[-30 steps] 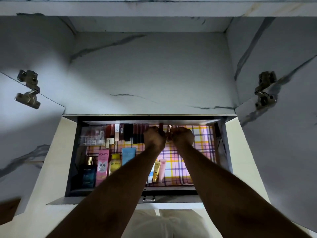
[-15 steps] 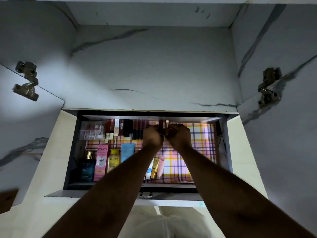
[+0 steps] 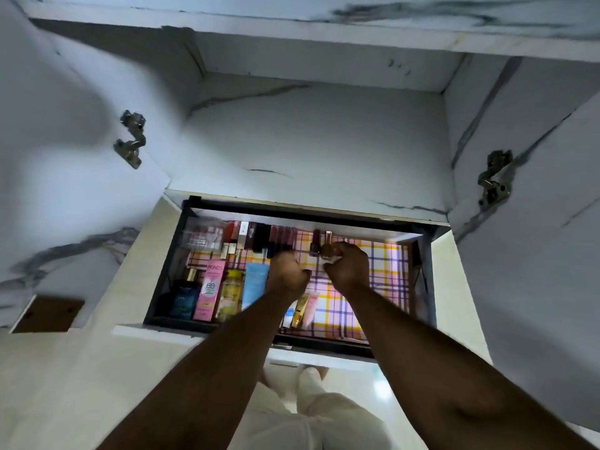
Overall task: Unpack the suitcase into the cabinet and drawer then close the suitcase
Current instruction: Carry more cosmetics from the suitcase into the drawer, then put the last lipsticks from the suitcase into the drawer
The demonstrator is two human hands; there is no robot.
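Right hand point(image 3: 347, 264) grips items near drawer point(image 3: 425, 287) back edge.

The pink tube point(image 3: 210, 292) standing in the open drawer point(image 3: 162, 280) carries "POND'S" at its top and a large "BB" below it, while the print on the dark blue bottle point(image 3: 183, 298) and the yellow bottle point(image 3: 229, 295) beside it is too blurred to read.

Hands: two, left hand point(image 3: 287, 274) and right hand point(image 3: 347, 266)
Open drawer point(image 3: 425, 287): one
Cabinet hinges: two, left hinge point(image 3: 130, 139) and right hinge point(image 3: 494, 180)
Pink Pond's BB cream box point(image 3: 209, 292): one
Blue perfume bottle point(image 3: 184, 295): one
Yellow bottle point(image 3: 230, 295): one
Blue tube point(image 3: 255, 284): one
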